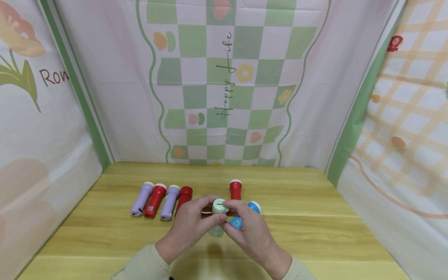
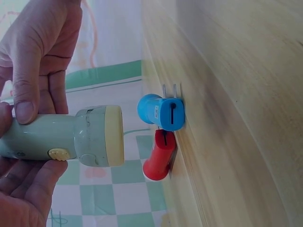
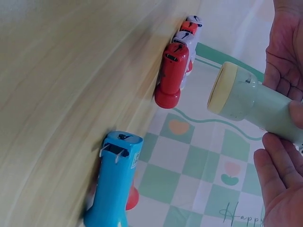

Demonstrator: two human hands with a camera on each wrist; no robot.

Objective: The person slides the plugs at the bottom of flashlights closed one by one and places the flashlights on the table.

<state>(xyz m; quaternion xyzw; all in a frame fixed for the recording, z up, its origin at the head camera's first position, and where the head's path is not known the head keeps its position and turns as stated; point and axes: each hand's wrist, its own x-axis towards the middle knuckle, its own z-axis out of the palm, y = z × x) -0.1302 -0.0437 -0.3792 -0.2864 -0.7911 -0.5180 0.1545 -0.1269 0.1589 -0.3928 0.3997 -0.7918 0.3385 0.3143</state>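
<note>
My two hands hold a pale green flashlight (image 1: 219, 206) above the table, tail up and cream-rimmed head down. My left hand (image 1: 190, 223) grips its body from the left, thumb in front. From the other side my right hand (image 1: 250, 229) pinches it near the tail, with a finger by the slot there. In the left wrist view a cream switch button (image 2: 59, 154) shows on the body. Nearest to my right hand stands a blue flashlight (image 3: 113, 182) with two metal plug prongs (image 2: 169, 91) sticking out.
A red flashlight (image 1: 236, 189) stands behind the blue one. To the left, two purple flashlights and two red ones lie in a row, among them a purple flashlight (image 1: 141, 200) at the outer end. Printed cloth (image 1: 224, 97) walls off the wooden table (image 1: 105, 241) at the back and sides.
</note>
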